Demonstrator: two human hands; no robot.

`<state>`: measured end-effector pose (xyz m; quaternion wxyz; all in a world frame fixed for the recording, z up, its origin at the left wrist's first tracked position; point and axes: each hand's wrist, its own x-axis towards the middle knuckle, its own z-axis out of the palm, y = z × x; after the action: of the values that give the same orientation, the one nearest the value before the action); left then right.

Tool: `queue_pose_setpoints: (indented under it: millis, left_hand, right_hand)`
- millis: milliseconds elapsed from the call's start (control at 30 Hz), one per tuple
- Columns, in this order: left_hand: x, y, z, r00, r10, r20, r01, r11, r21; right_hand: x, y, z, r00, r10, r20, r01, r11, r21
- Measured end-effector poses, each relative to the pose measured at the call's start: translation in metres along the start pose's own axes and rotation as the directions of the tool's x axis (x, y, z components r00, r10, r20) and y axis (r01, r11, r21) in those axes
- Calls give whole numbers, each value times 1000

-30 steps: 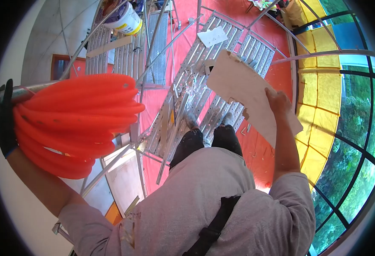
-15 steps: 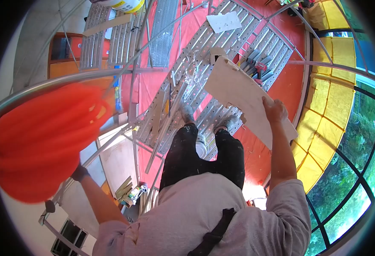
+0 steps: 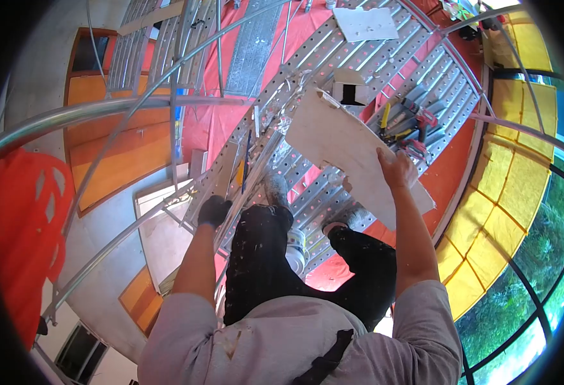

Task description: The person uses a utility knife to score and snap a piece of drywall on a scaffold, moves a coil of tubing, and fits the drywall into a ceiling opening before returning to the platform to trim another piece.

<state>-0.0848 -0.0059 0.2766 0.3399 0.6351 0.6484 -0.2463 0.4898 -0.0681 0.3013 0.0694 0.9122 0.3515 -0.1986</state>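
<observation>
My right hand (image 3: 397, 168) grips the edge of a large, pale, broken piece of plasterboard (image 3: 336, 138). One edge of the board is ragged, and it is held over the metal scaffold planks near my feet. My left hand (image 3: 215, 210), in a dark glove, is low beside my left knee. It is at the lower end of a narrow grey-brown strip of board (image 3: 222, 172); its fingers are too hidden to show whether they grip it.
Perforated metal planks (image 3: 324, 54) carry tools including a red drill (image 3: 426, 119), a small open box (image 3: 350, 88) and a white offcut (image 3: 367, 24). A bucket (image 3: 296, 250) stands below between my legs. Scaffold tubes (image 3: 70, 125) cross the left side, near red-orange cloth (image 3: 22, 224).
My left hand has moved from the left rail, by the red-orange cloth, inward to beside my knee. My right hand still holds the plasterboard. My knees are bent further, and the view has shifted.
</observation>
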Motion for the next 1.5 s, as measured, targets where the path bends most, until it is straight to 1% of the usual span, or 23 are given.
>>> queue_pose_setpoints:
  millis: [33,133,200,233,300,333,433,533,633,733,800,867,933,967,1000,1033,1067,1100,1167,1233,1300,1400,1500]
  left_hand:
    - [18,7,18,999,-1,-37,-1,999,-45]
    - [67,25,57,999,44,-17,-45,998,-34]
    - [103,26,72,998,39,47,-37,999,-31]
    - [120,25,81,996,40,78,-37,999,-30]
    - [149,25,97,998,2,-66,-6,998,-58]
    - [162,24,107,991,-14,-132,4,997,-78]
    - [190,19,127,967,-54,-247,30,995,-99]
    - [214,12,144,953,-86,-290,51,991,-125]
    - [219,13,146,950,-63,-306,53,998,-42]
    - [225,5,158,936,-4,-351,1,1000,-8]
    - [232,-6,165,921,11,-390,-9,1000,6]
    - [230,-8,165,908,9,-419,-7,1000,7]
    - [209,-2,149,902,-12,-431,12,1000,-3]
    - [204,4,140,877,59,-477,-84,996,-30]
    - [200,10,130,843,129,-523,-180,983,-48]
    - [194,16,122,803,194,-564,-274,960,-60]
    - [198,29,112,784,249,-569,-320,947,-27]
    - [206,51,98,764,298,-572,-361,932,3]
    - [225,96,71,771,319,-551,-367,930,26]
    - [247,137,46,793,357,-494,-416,910,-9]
    - [280,164,37,809,393,-437,-452,891,-34]
    - [288,178,50,682,393,-617,-506,862,-11]
    - [261,140,73,832,399,-385,-431,902,3]
  right_hand:
    - [8,-1,21,999,-28,-36,28,1000,8]
    - [31,3,78,987,-101,-128,109,993,52]
    - [45,3,107,976,-129,-173,149,983,110]
    - [50,-3,109,991,-106,-86,115,987,109]
    - [60,-10,106,995,-55,82,47,994,97]
    - [64,-10,113,995,-64,76,57,994,96]
    - [72,-6,127,994,-92,53,88,994,72]
    - [79,-5,130,992,-125,28,125,992,19]
    - [79,7,139,970,-227,-83,226,974,-28]
    - [72,15,139,982,-188,5,188,978,-90]
    - [66,20,144,976,-218,-8,217,972,-90]
    - [61,29,156,975,-220,-20,217,972,-95]
    - [51,29,160,986,-163,24,165,982,-90]
    - [47,29,161,990,-134,43,137,987,-86]
    - [42,31,165,989,-147,13,148,986,-73]
    - [40,34,171,991,-133,20,134,988,-78]
    - [38,37,176,992,-122,33,124,988,-87]
    - [35,40,180,992,-114,49,119,988,-100]
    - [27,40,183,994,-96,45,101,989,-112]
    - [21,41,184,996,-78,44,83,989,-122]
    - [20,42,185,996,-70,50,76,989,-126]
    - [21,47,196,997,-80,0,79,990,-117]
    - [27,35,196,990,-23,137,37,995,-94]
